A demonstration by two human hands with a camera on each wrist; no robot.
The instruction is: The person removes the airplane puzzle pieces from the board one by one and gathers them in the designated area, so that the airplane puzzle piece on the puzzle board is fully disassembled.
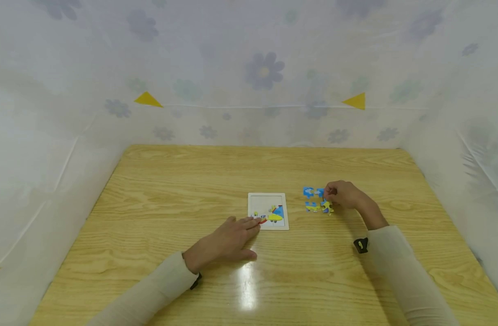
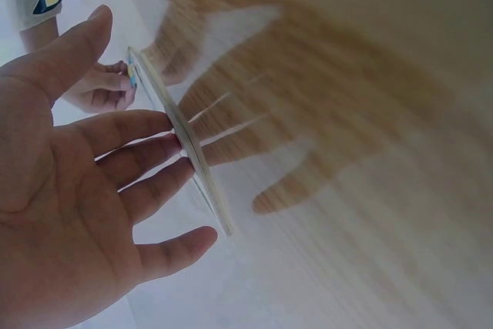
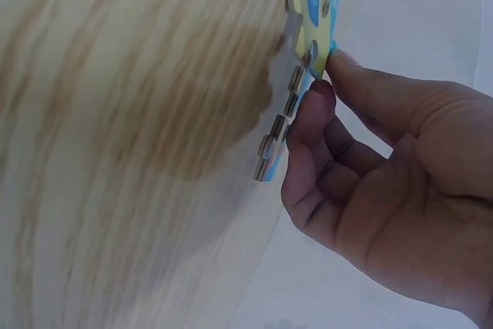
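A square puzzle board (image 1: 268,196) with a raised white rim lies mid-table, several pieces showing a yellow, red and blue picture in its lower part. My left hand (image 1: 234,236) lies across its lower left, straight fingertips on the board and thumb spread apart. Seen from the left wrist, the fingers (image 2: 146,167) touch the board's edge. To the right of the board, my right hand (image 1: 344,194) pinches a puzzle piece (image 3: 314,32) between thumb and index finger, its other fingers curled. Beside it lie loose pieces, among them a blue one (image 1: 308,192) and a yellow-and-blue one (image 1: 312,207).
The wood-grain table (image 1: 183,181) is glossy and reflects the left hand. A pale flowered curtain (image 1: 216,59) with yellow triangles (image 1: 356,101) hangs behind and along both sides. Each wrist wears a black strap (image 1: 360,245).
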